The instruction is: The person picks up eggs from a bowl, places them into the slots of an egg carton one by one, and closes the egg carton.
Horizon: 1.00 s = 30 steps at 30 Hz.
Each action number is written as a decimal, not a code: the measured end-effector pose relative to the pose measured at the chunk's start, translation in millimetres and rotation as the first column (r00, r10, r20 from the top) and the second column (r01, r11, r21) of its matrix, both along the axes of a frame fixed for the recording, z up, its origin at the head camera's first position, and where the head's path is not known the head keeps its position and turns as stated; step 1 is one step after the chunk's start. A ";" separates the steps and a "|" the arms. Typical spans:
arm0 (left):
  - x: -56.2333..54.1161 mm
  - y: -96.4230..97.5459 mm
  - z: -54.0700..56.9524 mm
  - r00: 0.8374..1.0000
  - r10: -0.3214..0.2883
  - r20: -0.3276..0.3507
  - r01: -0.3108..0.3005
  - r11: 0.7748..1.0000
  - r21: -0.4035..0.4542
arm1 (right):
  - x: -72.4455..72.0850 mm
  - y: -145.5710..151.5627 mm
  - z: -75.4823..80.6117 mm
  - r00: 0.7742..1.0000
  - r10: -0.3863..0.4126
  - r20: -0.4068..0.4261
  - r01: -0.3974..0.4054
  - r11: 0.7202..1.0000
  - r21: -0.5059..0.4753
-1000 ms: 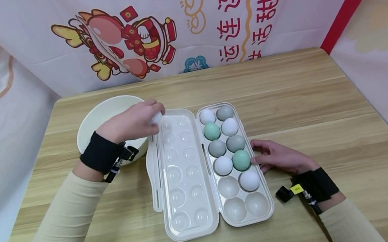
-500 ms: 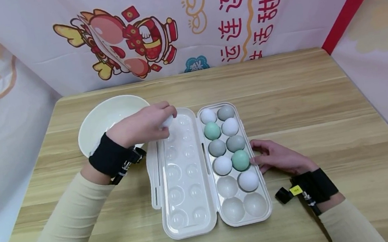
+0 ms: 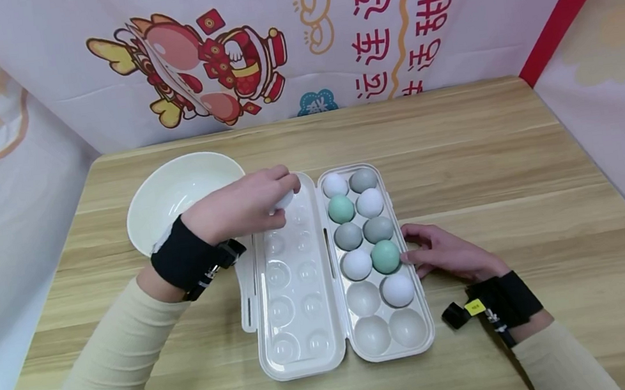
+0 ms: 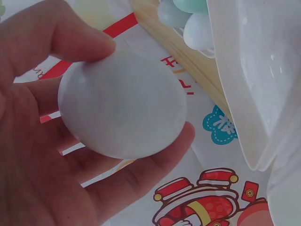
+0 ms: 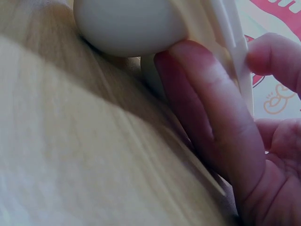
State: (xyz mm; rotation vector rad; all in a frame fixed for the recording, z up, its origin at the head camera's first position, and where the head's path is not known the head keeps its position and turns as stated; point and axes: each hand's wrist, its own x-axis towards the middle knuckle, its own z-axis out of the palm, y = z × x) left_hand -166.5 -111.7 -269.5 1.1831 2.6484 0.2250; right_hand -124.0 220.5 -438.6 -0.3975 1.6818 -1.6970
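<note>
In the head view my left hand (image 3: 244, 204) is over the upper end of an egg box's open lid (image 3: 304, 364). Its thumb and fingers hold a white egg (image 4: 124, 103), large in the left wrist view. The egg tray half of the box (image 3: 373, 336) lies to the right, with white, grey and green eggs in most of its cups. Three cups at the near end hold nothing. My right hand (image 3: 449, 253) grips the tray's right edge. In the right wrist view the thumb sits at the rim (image 5: 237, 47) and the fingers reach along the side below it.
A cream bowl (image 3: 153, 194) stands at the back left, partly behind the left hand and wrist. A wooden table (image 3: 493, 155) carries everything. Behind it hangs a printed cloth (image 3: 66, 68), with more cloth at both sides.
My left hand has moved right with the white egg, from beside the bowl to over the lid. The egg box has shifted very slightly. The right hand keeps its grip.
</note>
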 end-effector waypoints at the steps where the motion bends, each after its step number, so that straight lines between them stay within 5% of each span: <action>1: 0.4 1.0 0.0 1.000 -0.005 -0.005 0.005 1.000 0.001 | -0.1 -0.2 0.3 1.000 -0.001 0.000 0.001 1.000 0.001; 18: 6.5 24.3 1.1 0.996 -0.073 -0.048 0.073 0.997 0.002 | -1.4 -0.7 2.0 1.000 0.010 -0.019 -0.009 0.999 0.042; 30: 16.7 44.9 -4.2 0.978 -0.196 -0.077 0.196 0.981 -0.005 | -0.7 0.2 2.5 1.000 0.003 -0.019 -0.003 0.999 0.037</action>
